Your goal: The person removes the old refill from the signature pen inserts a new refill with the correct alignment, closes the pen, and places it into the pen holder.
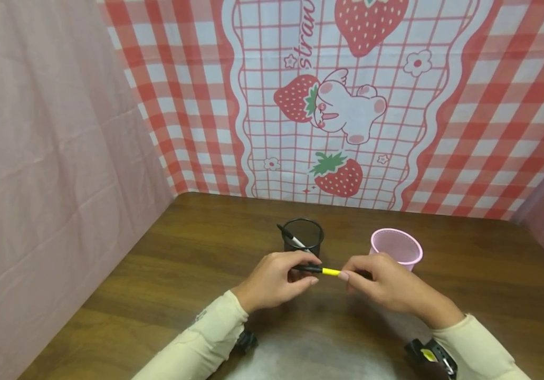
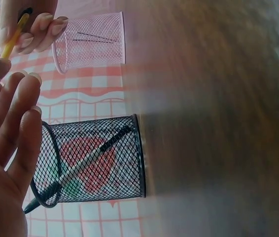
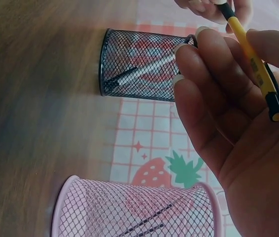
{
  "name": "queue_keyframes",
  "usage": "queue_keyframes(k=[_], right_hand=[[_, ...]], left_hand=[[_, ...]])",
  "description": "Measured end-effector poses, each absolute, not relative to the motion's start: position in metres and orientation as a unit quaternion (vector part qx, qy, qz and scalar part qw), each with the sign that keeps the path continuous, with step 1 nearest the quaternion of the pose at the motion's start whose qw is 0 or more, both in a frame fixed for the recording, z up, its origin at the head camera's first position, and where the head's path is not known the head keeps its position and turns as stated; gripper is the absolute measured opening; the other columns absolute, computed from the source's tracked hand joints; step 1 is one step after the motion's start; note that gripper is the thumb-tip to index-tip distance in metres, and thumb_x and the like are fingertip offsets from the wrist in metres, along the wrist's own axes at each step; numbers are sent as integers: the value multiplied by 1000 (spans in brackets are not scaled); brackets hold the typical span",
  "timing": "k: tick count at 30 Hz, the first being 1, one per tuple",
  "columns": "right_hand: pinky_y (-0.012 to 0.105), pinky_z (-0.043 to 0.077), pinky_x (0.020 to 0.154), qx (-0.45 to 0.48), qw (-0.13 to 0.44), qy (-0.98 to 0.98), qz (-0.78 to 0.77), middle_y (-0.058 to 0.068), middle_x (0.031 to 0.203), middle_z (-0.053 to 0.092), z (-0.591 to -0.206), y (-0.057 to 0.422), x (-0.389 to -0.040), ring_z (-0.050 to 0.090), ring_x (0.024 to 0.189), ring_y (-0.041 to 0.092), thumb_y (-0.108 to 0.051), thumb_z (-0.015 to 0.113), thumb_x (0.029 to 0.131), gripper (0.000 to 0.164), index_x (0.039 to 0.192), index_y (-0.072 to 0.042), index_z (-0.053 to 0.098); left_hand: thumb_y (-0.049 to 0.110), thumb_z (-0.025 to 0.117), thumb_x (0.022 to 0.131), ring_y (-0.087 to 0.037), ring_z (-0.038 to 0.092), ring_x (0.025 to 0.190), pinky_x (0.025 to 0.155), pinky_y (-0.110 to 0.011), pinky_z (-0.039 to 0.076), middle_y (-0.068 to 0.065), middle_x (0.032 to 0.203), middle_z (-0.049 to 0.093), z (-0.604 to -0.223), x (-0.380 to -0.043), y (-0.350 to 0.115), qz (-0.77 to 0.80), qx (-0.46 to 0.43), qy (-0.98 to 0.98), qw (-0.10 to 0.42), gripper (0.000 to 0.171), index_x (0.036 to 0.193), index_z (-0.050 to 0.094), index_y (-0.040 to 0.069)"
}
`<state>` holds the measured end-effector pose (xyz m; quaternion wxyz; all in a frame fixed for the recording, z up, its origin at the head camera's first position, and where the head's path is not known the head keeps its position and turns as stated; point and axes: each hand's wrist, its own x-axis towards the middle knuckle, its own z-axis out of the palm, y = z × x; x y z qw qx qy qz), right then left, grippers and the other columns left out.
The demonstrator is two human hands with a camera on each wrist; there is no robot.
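Observation:
A yellow pen (image 1: 331, 272) with black ends is held level between both hands, above the table. My left hand (image 1: 278, 277) pinches its black end between thumb and fingers. The right hand (image 1: 388, 279) grips the yellow barrel, and in the right wrist view the pen's black rear end with a clip (image 3: 277, 106) lies over the palm. Just beyond the left hand is a black mesh cup (image 1: 322, 241), with a white and black pen (image 1: 295, 241) leaning in it. Behind the right hand stands a pink mesh cup (image 1: 420, 256); two thin dark lines show through its wall.
Both cups stand on a brown wooden table (image 1: 167, 264). A red and white checked cloth (image 1: 196, 105) with strawberry prints hangs behind it, and a plain pale pink cloth (image 1: 63, 158) at the left. Black devices (image 1: 430, 356) are strapped at the wrists.

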<state>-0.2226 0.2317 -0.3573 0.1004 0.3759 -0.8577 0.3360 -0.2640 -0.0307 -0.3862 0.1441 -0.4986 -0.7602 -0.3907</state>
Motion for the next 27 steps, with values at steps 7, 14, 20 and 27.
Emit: queue_keyframes(k=[7,14,20,27], right_hand=[[22,47,54,380,95,-857,336,-15,70,63,-357,232,-224,54,60,-1,-12,67,98,21,85,-30,66],[22,47,54,385,87,-852,345,-13,70,63,-358,232,-223,54,62,0,-11,66,98,22,84,-27,66],[23,48,56,390,82,-849,347,-16,72,63,-360,231,-224,56,64,0,-9,64,99,21,85,-26,67],[22,47,55,390,89,-850,344,-17,71,62,-359,230,-223,54,63,-1,-10,64,98,22,84,-27,66]], left_hand=[[19,76,92,3,60,80,71,-12,50,5,97,70,-386,-264,-26,-380,-498,-761,168,21,110,68,13],[19,76,92,2,60,79,71,-14,49,8,93,70,-385,-263,-26,-376,-486,-769,175,15,105,69,15],[21,76,92,2,60,78,72,-14,49,9,92,70,-386,-263,-26,-376,-479,-774,174,13,103,71,16],[21,77,91,2,59,76,71,-14,48,10,89,71,-388,-263,-27,-381,-473,-776,170,12,101,72,16]])
